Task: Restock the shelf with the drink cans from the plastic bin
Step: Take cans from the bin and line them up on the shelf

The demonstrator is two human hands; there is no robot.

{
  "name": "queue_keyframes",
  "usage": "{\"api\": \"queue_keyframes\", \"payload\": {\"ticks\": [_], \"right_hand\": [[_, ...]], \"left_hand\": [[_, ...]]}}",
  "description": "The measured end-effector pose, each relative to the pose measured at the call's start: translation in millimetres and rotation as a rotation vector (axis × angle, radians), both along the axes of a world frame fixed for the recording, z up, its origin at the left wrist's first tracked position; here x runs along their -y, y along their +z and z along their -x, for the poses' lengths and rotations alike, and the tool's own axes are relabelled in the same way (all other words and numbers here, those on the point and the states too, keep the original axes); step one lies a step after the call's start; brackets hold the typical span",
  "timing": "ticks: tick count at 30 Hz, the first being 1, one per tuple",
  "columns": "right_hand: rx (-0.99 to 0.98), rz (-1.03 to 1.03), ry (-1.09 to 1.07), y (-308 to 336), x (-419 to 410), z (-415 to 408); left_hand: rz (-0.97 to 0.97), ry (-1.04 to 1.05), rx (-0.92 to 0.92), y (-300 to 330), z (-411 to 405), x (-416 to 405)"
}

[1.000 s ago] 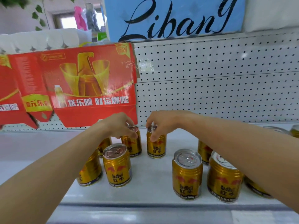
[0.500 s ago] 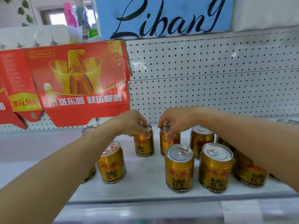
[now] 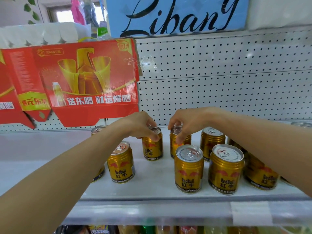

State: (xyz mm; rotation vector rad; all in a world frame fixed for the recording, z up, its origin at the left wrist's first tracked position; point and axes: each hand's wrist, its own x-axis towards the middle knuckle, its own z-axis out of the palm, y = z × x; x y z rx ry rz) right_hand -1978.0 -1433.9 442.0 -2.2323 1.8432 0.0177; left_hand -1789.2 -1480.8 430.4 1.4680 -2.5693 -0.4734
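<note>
Compared with a second ago, both hands sit at the same 2 cans, but the view has swung left, so the cluster of short gold metal drink cans now lies centre and right on the white metal shelf [image 3: 152, 188]. The 2 held cans stand upright in the far row, which suggests they are being set down or nudged into line rather than carried; the plastic bin is out of view.

The left hand [image 3: 140, 124] curls over the top of the left far gold can [image 3: 152, 146], its fingers [image 3: 152, 135] half closed and pinching the rim from above. The right hand [image 3: 189, 121] does the same on the right far gold can [image 3: 177, 141], thumb down its near side, the fingers loosely clenched around the lid. Both cans rest on the shelf, just behind the near gold can [image 3: 189, 169] and its neighbour [image 3: 226, 169].
</note>
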Motion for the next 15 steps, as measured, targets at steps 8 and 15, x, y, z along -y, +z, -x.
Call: {"api": "queue_keyframes", "payload": {"ticks": [8,15], "right_hand": [[-0.005,-0.005,-0.006,2,-5,-5],[0.014,0.181,-0.037,6,-25,-3]], "left_hand": [[0.015,0.015,0.008,-2,0,-7],[0.053,0.023,-0.036,7,-18,-24]]}}
